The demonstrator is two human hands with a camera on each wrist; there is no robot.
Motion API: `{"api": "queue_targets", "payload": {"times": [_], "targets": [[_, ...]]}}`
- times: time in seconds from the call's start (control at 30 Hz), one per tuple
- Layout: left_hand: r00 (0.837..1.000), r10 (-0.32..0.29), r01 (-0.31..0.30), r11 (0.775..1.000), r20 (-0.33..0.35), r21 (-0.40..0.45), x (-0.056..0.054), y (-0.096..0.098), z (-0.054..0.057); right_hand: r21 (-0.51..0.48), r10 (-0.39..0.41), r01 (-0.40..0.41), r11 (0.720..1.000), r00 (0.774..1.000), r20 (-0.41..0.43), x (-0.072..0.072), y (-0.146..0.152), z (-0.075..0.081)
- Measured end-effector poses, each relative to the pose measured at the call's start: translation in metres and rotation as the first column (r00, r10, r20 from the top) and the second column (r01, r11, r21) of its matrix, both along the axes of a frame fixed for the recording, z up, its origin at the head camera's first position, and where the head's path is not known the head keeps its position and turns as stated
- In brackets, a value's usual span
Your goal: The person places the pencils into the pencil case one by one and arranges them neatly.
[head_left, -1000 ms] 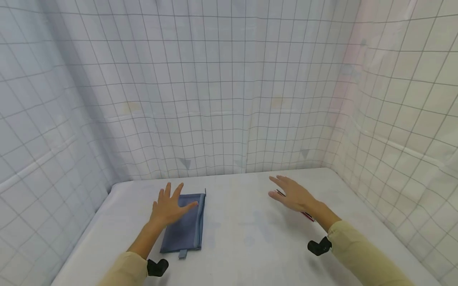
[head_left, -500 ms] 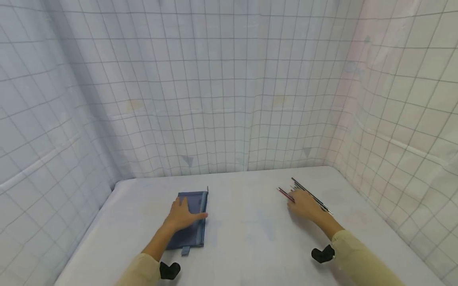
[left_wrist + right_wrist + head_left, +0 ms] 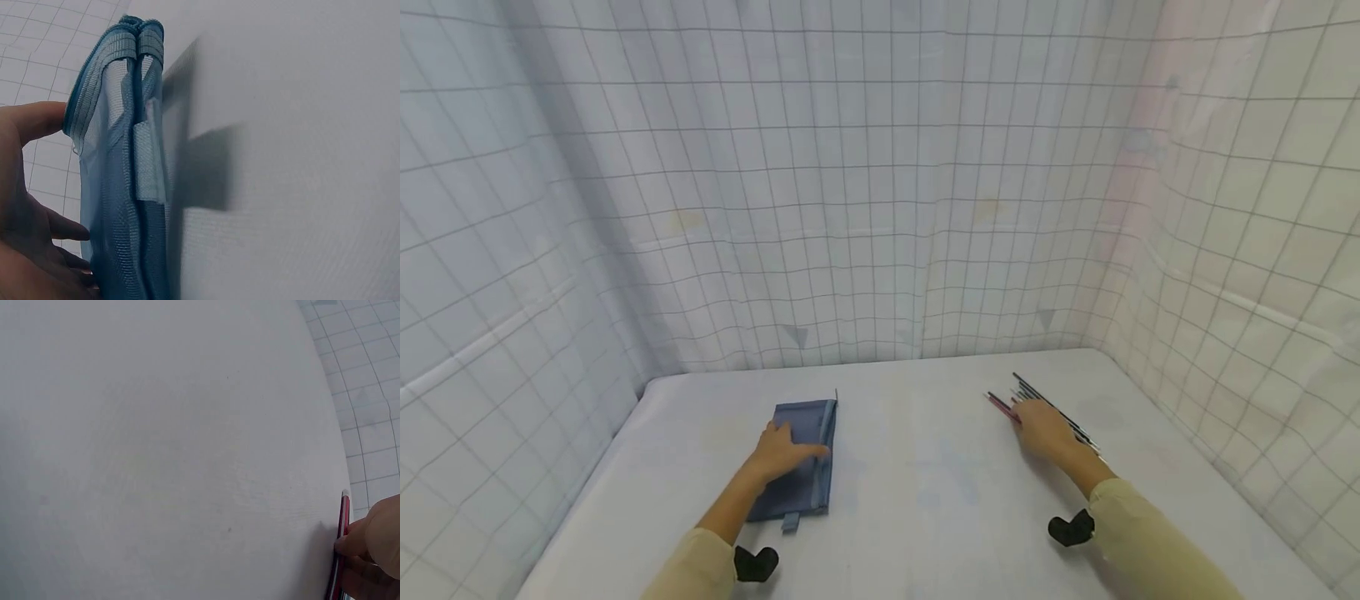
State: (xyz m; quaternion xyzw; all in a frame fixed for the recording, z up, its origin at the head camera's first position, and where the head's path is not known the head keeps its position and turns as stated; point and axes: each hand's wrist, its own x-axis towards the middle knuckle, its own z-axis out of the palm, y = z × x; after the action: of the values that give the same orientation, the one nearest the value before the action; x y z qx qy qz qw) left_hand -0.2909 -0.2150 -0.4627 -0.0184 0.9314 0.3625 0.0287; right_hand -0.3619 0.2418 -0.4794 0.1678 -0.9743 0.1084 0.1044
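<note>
A blue mesh zip pouch (image 3: pixel 801 487) lies at the left of the table, its small loop tag (image 3: pixel 791 522) toward me. My left hand (image 3: pixel 778 457) grips it from above, thumb at the zip edge and fingers across the top. In the left wrist view the thumb meets the curved zip band (image 3: pixel 94 69), with the other fingers against the mesh. On the right, my right hand (image 3: pixel 1047 433) pinches a red pencil (image 3: pixel 342 519) with a pale end, low over the table. Several dark, slim pencils (image 3: pixel 1030 389) lie beside and partly under that hand.
A white cloth-covered table (image 3: pixel 895 450) spreads between the two hands. White gridded curtains (image 3: pixel 865 208) enclose it at the back and both sides. Dark wrist mounts (image 3: pixel 1071 529) stick out below both forearms.
Both hands have come down from hovering, the left onto the pouch and the right onto the pencils. The right fingers have curled round a red pencil; more pencils now show.
</note>
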Motion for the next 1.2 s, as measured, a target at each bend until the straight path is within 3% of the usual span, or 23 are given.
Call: {"api": "queue_targets", "payload": {"times": [0.23, 0.53, 0.7, 0.83, 1.0, 1.2], "targets": [[0.999, 0.015, -0.018, 0.996, 0.037, 0.087, -0.002, -0.003, 0.001, -0.047, -0.034, 0.037, 0.998, 0.998, 0.059, -0.005, 0.000, 0.007], [0.998, 0.014, -0.024, 0.990, 0.069, 0.138, -0.002, -0.005, 0.002, -0.233, -0.065, 0.098, 0.968, 0.988, 0.143, -0.011, -0.009, 0.018], [0.998, 0.011, -0.020, 0.990, 0.067, 0.136, -0.001, -0.005, 0.001, -0.392, -0.091, 0.176, 0.903, 0.970, 0.226, -0.010, -0.020, 0.017], [0.998, 0.008, -0.017, 0.991, 0.065, 0.136, -0.001, -0.005, 0.003, -0.494, -0.096, 0.261, 0.829, 0.937, 0.334, -0.013, -0.032, 0.016], [0.998, 0.005, -0.014, 0.990, 0.065, 0.138, -0.001, -0.006, 0.002, -0.591, -0.045, 0.331, 0.735, 0.894, 0.446, -0.014, -0.051, 0.016], [0.997, 0.012, -0.021, 0.990, 0.071, 0.139, 0.000, -0.006, 0.002, -0.653, 0.025, 0.361, 0.666, 0.864, 0.503, -0.008, -0.079, 0.019]]}}
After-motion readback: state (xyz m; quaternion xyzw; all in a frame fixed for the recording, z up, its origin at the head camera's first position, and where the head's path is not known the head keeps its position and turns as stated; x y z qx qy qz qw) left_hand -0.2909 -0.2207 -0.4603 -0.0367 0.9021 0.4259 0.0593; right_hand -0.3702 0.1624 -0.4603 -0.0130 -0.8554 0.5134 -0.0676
